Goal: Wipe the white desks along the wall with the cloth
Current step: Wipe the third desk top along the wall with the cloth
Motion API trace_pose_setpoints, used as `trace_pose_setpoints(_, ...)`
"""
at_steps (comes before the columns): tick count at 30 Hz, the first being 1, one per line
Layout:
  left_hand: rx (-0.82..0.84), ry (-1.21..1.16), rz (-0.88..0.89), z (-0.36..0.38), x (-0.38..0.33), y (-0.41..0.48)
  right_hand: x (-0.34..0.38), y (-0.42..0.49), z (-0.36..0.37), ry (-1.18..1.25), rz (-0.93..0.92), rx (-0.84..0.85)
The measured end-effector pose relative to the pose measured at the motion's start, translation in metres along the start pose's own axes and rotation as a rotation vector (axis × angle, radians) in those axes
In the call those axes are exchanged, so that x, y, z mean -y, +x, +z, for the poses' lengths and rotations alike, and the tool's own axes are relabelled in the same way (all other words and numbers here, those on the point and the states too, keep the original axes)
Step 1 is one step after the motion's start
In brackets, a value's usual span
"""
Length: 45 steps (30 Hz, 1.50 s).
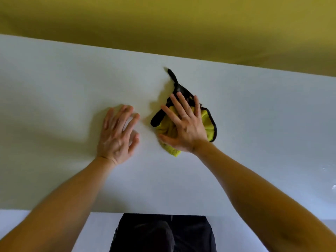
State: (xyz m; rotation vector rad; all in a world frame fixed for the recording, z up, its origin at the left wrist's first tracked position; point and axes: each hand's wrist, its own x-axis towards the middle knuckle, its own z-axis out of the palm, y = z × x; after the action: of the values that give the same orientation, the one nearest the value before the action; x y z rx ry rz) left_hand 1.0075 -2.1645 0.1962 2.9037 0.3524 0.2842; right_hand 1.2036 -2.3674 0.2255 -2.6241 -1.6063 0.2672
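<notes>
Yellow cloth [207, 122], black-edged, lies bunched on the white counter [54, 106], in its far half toward the wall [163, 24]. Right grip [183, 126] lies palm-down on the cloth, fingers straight and spread apart, pressing it flat and clasping nothing. Left grip [118, 135] rests palm-down on bare counter just left of the cloth, not touching it, with its fingers extended, loosely apart and slightly blurred. Both forearms reach forward over the counter. Dark trousers [163, 233] show below the near edge.
</notes>
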Motion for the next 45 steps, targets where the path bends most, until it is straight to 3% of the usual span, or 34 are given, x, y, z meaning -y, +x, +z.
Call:
trace_pose_setpoints(3,-0.001,0.000,-0.004,0.000,-0.001,0.001,0.008,0.004,0.006,0.066,0.064,-0.058)
trace_pose_setpoints(6,0.007,-0.013,-0.008,0.000,0.000,0.001,-0.043,-0.002,0.004,0.080,0.104,-0.155)
trace_pose_setpoints(9,0.008,-0.021,-0.008,-0.001,0.000,0.001,-0.092,-0.011,0.006,0.059,0.496,-0.252)
trace_pose_setpoints(12,0.008,-0.016,-0.019,0.000,0.002,-0.001,-0.062,0.005,0.011,0.044,0.763,-0.317)
trace_pose_setpoints(14,0.019,0.001,-0.020,0.000,0.000,-0.001,-0.008,0.034,0.012,0.083,0.705,-0.298)
trace_pose_setpoints(16,0.033,0.037,-0.055,0.001,0.001,0.000,0.044,0.065,0.011,0.102,0.486,-0.172)
trace_pose_setpoints(19,0.065,0.096,-0.134,-0.002,0.000,0.000,0.053,0.081,0.008,0.087,0.255,-0.053)
trace_pose_setpoints(21,0.070,0.073,-0.135,-0.002,-0.001,0.001,0.015,0.063,0.006,0.072,0.271,-0.074)
trace_pose_setpoints(24,0.057,0.047,-0.130,-0.002,-0.001,0.000,-0.068,0.013,-0.003,0.042,0.467,-0.147)
trace_pose_setpoints(27,0.050,0.044,-0.133,-0.001,-0.001,-0.001,-0.120,-0.022,-0.012,-0.008,0.364,-0.096)
trace_pose_setpoints(31,0.059,0.046,-0.131,0.001,-0.001,-0.002,-0.052,0.018,0.007,0.059,0.459,-0.208)
trace_pose_setpoints(35,0.065,0.072,-0.147,0.002,0.002,-0.001,0.055,0.099,0.009,0.116,0.264,-0.173)
trace_pose_setpoints(38,0.055,0.078,-0.149,0.000,0.002,0.000,0.041,0.102,0.010,0.109,0.163,-0.194)
trace_pose_setpoints(40,0.059,0.065,-0.142,0.000,0.001,0.000,-0.007,0.074,0.012,0.084,0.229,-0.250)
trace_pose_setpoints(45,0.076,0.066,-0.139,0.002,0.001,-0.001,-0.108,0.007,0.003,0.035,0.691,-0.288)
